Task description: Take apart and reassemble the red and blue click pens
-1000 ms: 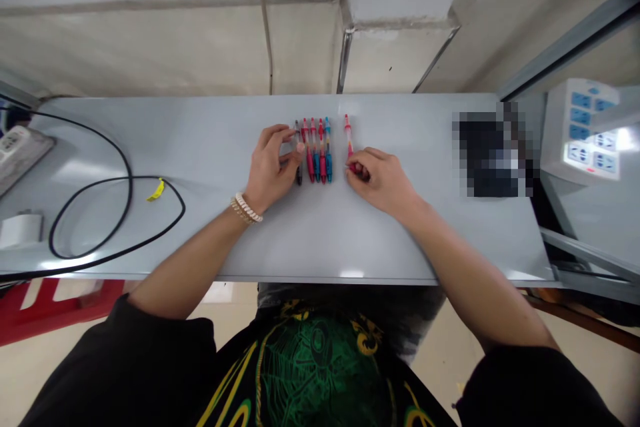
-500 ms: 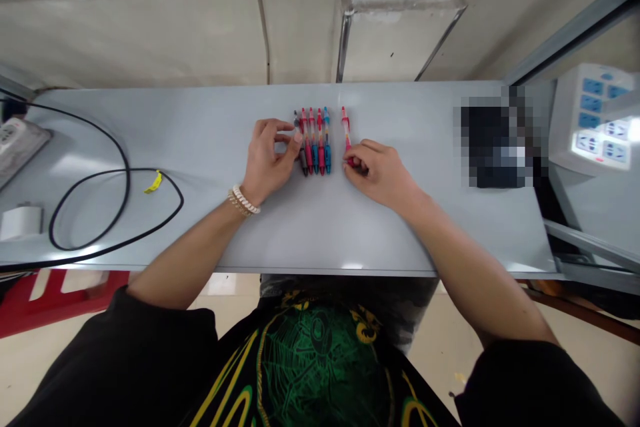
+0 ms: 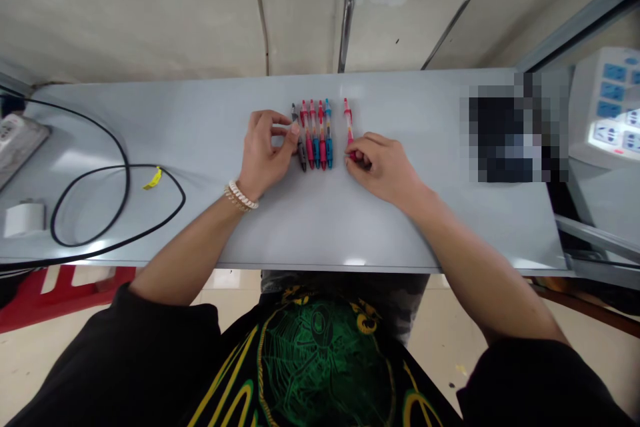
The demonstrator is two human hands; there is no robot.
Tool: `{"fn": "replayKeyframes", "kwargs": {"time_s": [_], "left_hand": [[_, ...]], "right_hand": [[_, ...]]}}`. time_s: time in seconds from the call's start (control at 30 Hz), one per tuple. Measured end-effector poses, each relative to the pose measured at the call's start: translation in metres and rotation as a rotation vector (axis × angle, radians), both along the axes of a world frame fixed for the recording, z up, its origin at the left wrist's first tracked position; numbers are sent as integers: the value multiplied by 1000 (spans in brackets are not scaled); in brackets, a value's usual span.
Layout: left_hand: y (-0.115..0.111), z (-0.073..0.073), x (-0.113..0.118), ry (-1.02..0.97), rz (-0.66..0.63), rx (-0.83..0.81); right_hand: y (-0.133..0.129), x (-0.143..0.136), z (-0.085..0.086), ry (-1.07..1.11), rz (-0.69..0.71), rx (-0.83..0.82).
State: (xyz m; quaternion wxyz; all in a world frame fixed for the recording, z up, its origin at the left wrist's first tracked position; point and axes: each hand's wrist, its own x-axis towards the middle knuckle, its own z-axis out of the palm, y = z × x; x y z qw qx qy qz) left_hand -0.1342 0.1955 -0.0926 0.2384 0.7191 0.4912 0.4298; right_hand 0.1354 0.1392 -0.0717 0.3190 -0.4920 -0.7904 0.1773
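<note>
Wall [image 3: 165, 27] in pale beige and white spans the far side, with a long light grey worktop [image 3: 300, 233] in front of it. At the near edge is the person's black shirt [image 3: 320, 360], printed in green and yellow, and a piece of red plastic [image 3: 30, 307] shows below the worktop on the left. Black cable [image 3: 127, 213] loops over the left end. A white power strip [image 3: 607, 107] with blue and white sockets stands at the far right, and a dark thing [image 3: 503, 140], blurred into blocks, lies on the worktop near it. The right hand [image 3: 383, 163] has its fingers curled closed around the lower end of a pink pen [image 3: 349, 119], which lies a little apart, to the right of the others. The left hand [image 3: 267, 153], wearing a pale bracelet [image 3: 240, 197], pinches a dark grey pen [image 3: 302, 157] between thumb and forefinger at the left end of the row. Beside that pen, close together and roughly parallel, lie four more pens [image 3: 323, 153] with pink, blue, red and blue grips. A small white adapter [image 3: 24, 219] sits far left; a yellow tag [image 3: 154, 178] hangs on the cable.
</note>
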Motion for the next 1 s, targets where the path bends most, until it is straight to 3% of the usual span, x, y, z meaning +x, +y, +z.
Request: {"fn": "replayKeyframes", "kwargs": {"time_s": [0.6, 0.8, 1.0], "left_hand": [[5, 3, -8, 53, 67, 40], [7, 8, -11, 177, -59, 139], [11, 1, -16, 229, -111, 175]], "right_hand": [[0, 0, 1, -10, 6, -29], [-1, -1, 4, -43, 13, -58], [-1, -1, 3, -62, 15, -45]]}}
